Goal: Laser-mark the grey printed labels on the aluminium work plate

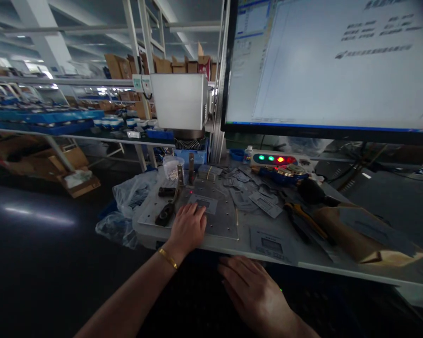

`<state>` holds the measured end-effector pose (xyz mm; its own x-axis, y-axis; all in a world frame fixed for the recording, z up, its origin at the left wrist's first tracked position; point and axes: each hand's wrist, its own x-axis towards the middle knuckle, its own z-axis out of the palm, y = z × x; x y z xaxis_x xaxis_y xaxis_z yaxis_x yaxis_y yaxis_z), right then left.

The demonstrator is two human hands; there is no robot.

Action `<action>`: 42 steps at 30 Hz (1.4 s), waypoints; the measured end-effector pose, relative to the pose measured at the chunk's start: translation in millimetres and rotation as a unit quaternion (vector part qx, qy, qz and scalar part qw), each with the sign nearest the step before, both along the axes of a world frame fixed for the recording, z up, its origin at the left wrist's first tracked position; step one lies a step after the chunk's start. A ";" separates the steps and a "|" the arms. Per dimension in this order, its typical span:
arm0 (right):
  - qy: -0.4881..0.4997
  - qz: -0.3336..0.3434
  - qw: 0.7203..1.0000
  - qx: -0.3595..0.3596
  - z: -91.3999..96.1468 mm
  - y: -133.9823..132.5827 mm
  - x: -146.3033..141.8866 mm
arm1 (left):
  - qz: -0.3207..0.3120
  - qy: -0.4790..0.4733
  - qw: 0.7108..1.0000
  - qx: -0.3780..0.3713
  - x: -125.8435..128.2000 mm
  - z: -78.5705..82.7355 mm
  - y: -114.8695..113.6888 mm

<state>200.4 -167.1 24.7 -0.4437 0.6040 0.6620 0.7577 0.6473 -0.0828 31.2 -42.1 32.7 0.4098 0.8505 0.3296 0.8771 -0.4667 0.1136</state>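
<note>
Thin nameplate [210, 203] on drilled base plate [220, 226], 1 o'clock from left hand [188, 226]; its fingers slightly apart on near edge; likely light, stiff, slippery; lift by edges; right hand [255, 287]: grip cannot tell.

just one head-worn cam, looking forward and down at the tabletop [312, 253] close by, monitor [324, 70] near at upper right

The monitor [303, 84] is cut off on the right, its text blurred. The left hand [189, 224] hides the near left part of a plate [210, 205] with print too small to read. Darkness hides what lies beneath the right hand [254, 288].
</note>
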 end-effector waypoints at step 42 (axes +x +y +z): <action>-0.101 0.045 0.921 -0.373 -13.2 33.6 -93.2 | 0.075 0.091 0.989 -0.093 4.5 4.7 39.7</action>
<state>107.2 -133.5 11.5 -0.5834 0.8118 -0.0239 0.7523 0.5291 -0.3926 35.7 -2.4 37.4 0.3125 0.9453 0.0934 0.9488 -0.3155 0.0190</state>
